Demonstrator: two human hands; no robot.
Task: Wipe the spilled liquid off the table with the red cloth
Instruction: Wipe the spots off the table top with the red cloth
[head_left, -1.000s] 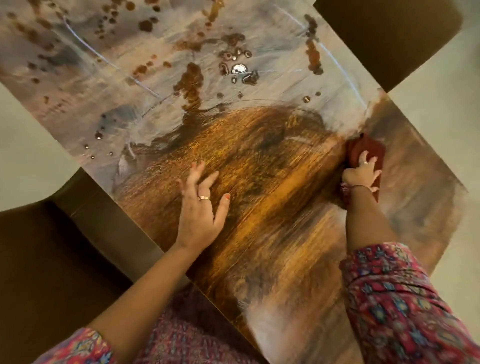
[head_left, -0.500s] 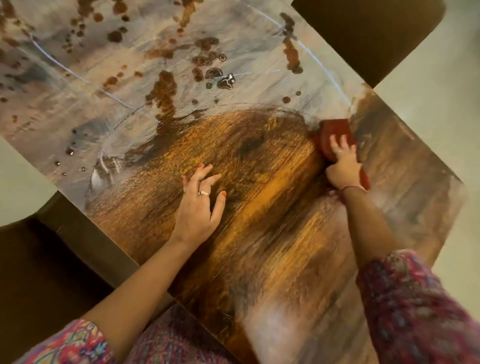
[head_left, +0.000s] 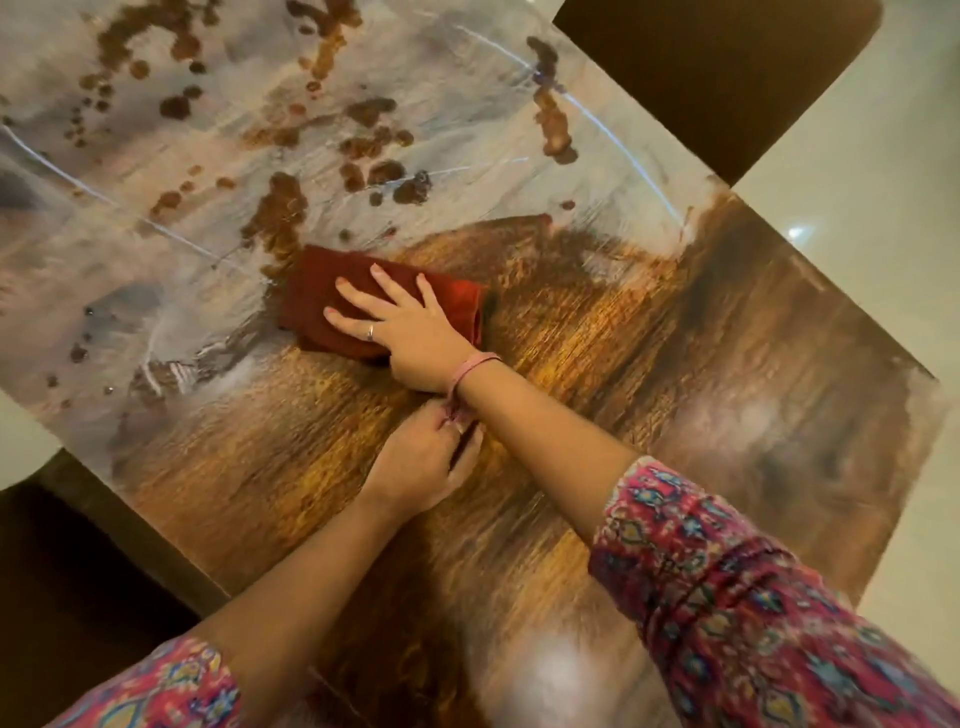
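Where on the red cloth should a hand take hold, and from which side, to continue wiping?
Press flat from above on the middle of the folded red cloth, as the right hand does. It lies flat on the table, so spread fingers probably move it best.

Two bare forearms reach forward from patterned sleeves and cross near the wrists. The right arm (head_left: 545, 431) stretches up and to the left, passing over the fingers of the left hand. The right hand (head_left: 400, 325) lies palm down with its fingers straight and spread, pressing flat on the cloth (head_left: 332, 301). It wears a ring on one finger and a pink thread band at the wrist. The left hand (head_left: 421, 465) rests just beneath the right wrist, its fingers curled; their tips are partly hidden, so whether they pinch the band's loose ends cannot be told.
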